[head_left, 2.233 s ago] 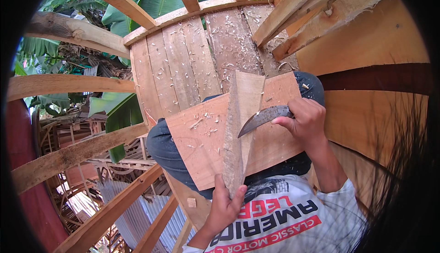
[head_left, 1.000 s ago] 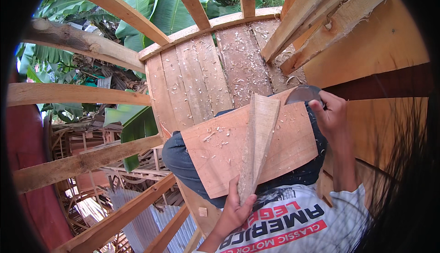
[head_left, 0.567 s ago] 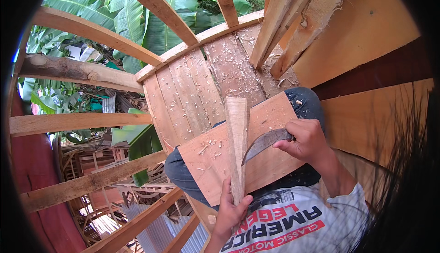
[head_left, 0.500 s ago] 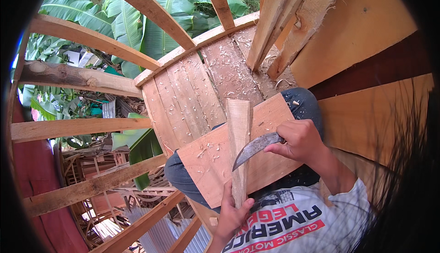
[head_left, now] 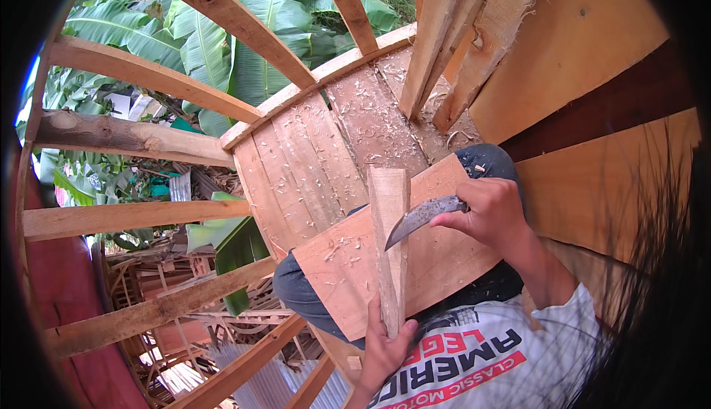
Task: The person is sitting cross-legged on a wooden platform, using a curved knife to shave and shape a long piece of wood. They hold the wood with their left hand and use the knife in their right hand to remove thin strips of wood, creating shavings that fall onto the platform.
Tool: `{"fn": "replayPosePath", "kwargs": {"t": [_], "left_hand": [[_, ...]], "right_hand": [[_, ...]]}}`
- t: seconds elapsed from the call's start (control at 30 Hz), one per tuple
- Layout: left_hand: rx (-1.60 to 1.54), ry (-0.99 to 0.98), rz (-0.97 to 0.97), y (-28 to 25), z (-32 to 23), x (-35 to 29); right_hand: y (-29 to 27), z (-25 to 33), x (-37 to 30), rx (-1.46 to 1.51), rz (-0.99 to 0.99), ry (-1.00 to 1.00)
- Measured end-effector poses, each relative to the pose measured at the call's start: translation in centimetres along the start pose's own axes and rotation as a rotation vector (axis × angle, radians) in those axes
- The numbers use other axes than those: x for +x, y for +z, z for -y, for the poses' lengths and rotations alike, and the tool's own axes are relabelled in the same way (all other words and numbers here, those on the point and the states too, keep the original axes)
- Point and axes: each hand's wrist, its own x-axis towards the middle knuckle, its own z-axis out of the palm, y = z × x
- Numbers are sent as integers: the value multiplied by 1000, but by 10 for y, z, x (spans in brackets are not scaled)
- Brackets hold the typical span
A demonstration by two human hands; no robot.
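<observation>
1. The left hand [head_left: 387,346] is closed around the near end of a long, tapered, pale wooden piece [head_left: 392,276], thumb along its right side and fingers along its left.
2. From that hand the piece runs away from the body, widening to a squared far end, and lies across the board beneath it.
3. The right hand [head_left: 485,216], farther out and to the right of the left hand, is curled into a fist around the handle of a dark, curved, steel-bladed knife [head_left: 426,218], thumb stretched toward the blade.
4. The blade reaches leftward from the right hand, its tip over the middle of the piece; from this angle I cannot say whether the edge touches the wood.
5. Beneath both the piece and the knife, a flat, rectangular, reddish-tan wooden board [head_left: 333,261] lies across the lap, with curled pale wood shavings [head_left: 342,244] on it, left of the right hand.
6. Dark blue trousers [head_left: 300,287] show left of the board and just beyond the right hand.
7. Beyond both hands spreads a light brown plank floor [head_left: 285,175] strewn with more shavings.
</observation>
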Motion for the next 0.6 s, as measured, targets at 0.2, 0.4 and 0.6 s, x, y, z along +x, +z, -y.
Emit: {"fn": "replayPosePath", "kwargs": {"t": [0.2, 0.4, 0.6], "left_hand": [[36, 13, 74, 0, -5, 0], [96, 27, 69, -7, 9, -2], [-125, -142, 124, -7, -20, 8]], "right_hand": [[14, -18, 3, -114, -219, 214], [-30, -36, 21, 63, -208, 336], [-4, 22, -11, 226, 159, 97]]}}
